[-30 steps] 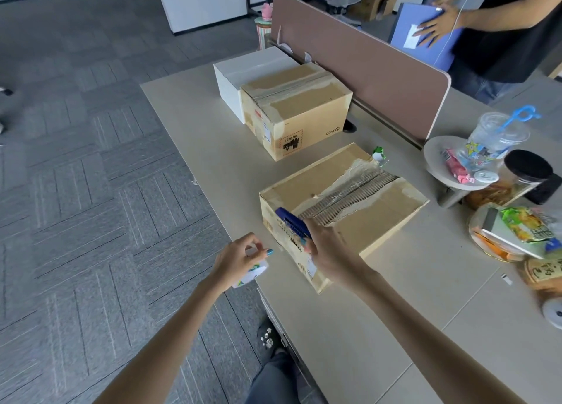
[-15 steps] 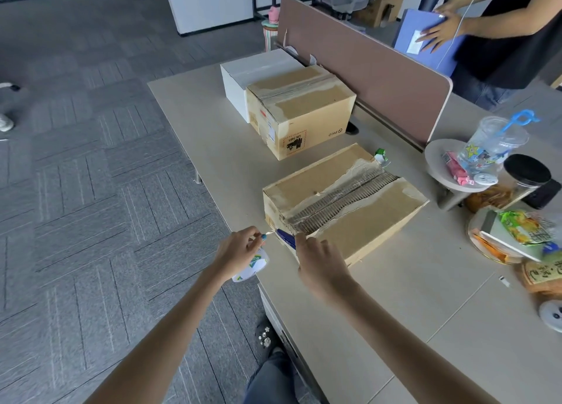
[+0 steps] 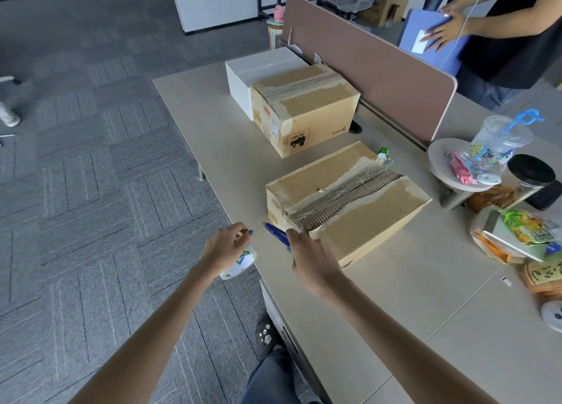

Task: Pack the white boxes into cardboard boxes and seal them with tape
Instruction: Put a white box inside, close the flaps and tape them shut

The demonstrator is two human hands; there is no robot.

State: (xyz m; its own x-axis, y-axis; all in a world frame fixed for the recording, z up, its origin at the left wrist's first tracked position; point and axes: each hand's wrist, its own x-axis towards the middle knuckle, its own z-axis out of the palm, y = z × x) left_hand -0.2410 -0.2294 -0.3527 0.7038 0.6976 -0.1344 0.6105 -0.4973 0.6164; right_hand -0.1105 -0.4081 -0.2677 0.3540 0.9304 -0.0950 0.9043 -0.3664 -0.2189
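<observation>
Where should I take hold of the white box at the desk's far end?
Probably grip the white box across its top and bare left face, coming from the open left. The taped cardboard box sits close against its right side and the divider stands just behind, so those sides look blocked.

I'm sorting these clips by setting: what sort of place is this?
Most likely an open-plan office: grey carpet tiles cover the floor, the long desk has a divider screen along its back, and a second person stands at the far side.

"pico" and "un 3481" on the far cardboard box (image 3: 307, 105) side
</observation>
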